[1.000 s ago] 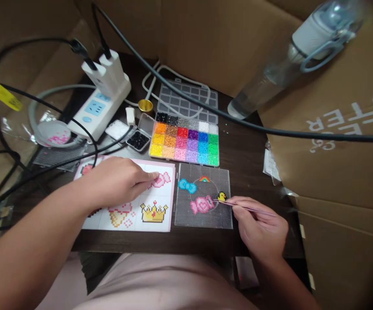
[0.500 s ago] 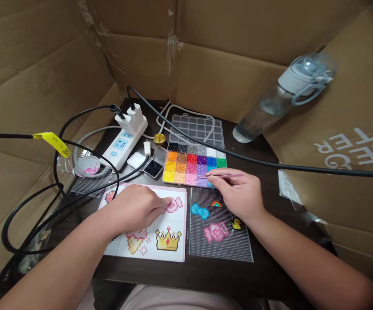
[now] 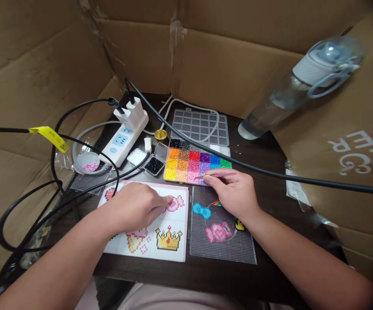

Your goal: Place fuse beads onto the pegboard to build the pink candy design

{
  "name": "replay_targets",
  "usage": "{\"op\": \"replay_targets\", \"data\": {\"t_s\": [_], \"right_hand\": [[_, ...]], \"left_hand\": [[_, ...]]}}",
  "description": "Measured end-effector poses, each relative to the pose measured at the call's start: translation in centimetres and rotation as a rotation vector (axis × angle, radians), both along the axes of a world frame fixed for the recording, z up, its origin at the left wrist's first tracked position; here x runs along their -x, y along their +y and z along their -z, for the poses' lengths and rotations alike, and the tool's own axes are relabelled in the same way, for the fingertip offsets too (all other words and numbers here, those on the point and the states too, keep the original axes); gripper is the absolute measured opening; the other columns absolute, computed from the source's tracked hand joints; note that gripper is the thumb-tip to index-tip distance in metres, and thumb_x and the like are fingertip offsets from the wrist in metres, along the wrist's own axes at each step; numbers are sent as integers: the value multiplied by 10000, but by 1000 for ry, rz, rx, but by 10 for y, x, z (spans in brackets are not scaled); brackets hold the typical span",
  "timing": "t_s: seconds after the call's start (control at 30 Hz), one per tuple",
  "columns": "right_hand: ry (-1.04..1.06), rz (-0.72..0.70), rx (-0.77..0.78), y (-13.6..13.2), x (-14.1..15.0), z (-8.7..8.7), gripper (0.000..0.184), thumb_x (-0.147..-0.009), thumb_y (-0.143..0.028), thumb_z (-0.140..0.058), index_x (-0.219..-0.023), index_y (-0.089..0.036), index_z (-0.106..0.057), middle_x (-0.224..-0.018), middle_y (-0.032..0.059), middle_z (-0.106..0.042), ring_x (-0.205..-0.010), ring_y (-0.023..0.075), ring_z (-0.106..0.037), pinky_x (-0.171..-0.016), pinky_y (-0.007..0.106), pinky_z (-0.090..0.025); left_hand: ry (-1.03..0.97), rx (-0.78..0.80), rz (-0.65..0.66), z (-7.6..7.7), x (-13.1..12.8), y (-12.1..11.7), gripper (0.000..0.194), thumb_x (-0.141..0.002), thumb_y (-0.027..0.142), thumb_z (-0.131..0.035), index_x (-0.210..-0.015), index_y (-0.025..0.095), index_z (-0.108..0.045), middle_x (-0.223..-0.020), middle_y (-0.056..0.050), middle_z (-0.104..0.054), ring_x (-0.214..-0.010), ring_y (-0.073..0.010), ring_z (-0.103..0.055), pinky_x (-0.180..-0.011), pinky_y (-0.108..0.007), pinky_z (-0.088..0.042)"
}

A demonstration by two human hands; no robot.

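My left hand [image 3: 135,206] rests on a white pattern sheet [image 3: 172,219]. Its outstretched finger touches the printed pink candy [image 3: 175,203], and nothing is held. Pink tweezers [image 3: 220,174] are pinched in my right hand [image 3: 234,191]. Their tips reach into the light pink compartment of the bead box [image 3: 173,181], where any single bead is too small to make out. Below my right hand lies a clear pegboard [image 3: 202,247] with a blue bow [image 3: 201,210], a pink bead candy [image 3: 219,232], and a partly covered rainbow [image 3: 217,203] and yellow duck [image 3: 239,225].
A black cable [image 3: 257,168] crosses above the bead box. Behind it lies the clear lid [image 3: 199,122]. Left stand a power strip [image 3: 118,144], a black bead box [image 3: 154,165], a white bead box [image 3: 137,158] and a pink bead dish [image 3: 89,162]. A bottle [image 3: 280,99] leans right.
My right hand and the tweezers have moved left and slightly down, from the purple beads to the light pink ones. My left finger stays at the printed candy. The view has shifted slightly.
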State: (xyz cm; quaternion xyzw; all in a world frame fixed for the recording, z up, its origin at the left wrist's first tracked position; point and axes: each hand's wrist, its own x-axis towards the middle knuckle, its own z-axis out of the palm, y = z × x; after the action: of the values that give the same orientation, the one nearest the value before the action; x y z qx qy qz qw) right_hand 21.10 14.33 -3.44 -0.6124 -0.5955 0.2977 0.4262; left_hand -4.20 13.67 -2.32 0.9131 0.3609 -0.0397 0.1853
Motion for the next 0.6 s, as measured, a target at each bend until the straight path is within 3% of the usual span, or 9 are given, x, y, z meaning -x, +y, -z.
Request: {"op": "replay_targets", "data": {"t_s": [0.17,0.47,0.6], "right_hand": [[9,-21,23,-1,0,1,128,-768,-292,-731,-709,-190,-778,-728,48,-770,-616,178,-707,-475,250,-558],[3,-28,0,0,-1,1,102,-755,-262,-746,-680,-197,-769,-716,36,-769,-669,181,-727,-606,277,-601],[-2,5,16,0,0,-1,106,-750,-270,-755,-678,-194,-773,-708,36,-770,-610,172,-713,-511,252,-572]], "left_hand": [[30,10,-5,0,-1,1,398,-1019,363,-386,-939,250,-760,-689,-35,-716,-583,-157,-593,-549,-331,-220],[29,15,-7,0,0,0,393,-1021,378,-385,-952,258,-753,-715,-34,-725,-619,-164,-618,-558,-326,-236],[35,14,-8,0,0,0,403,-1024,376,-378,-929,251,-749,-715,-35,-726,-619,-163,-617,-559,-325,-234]]}}
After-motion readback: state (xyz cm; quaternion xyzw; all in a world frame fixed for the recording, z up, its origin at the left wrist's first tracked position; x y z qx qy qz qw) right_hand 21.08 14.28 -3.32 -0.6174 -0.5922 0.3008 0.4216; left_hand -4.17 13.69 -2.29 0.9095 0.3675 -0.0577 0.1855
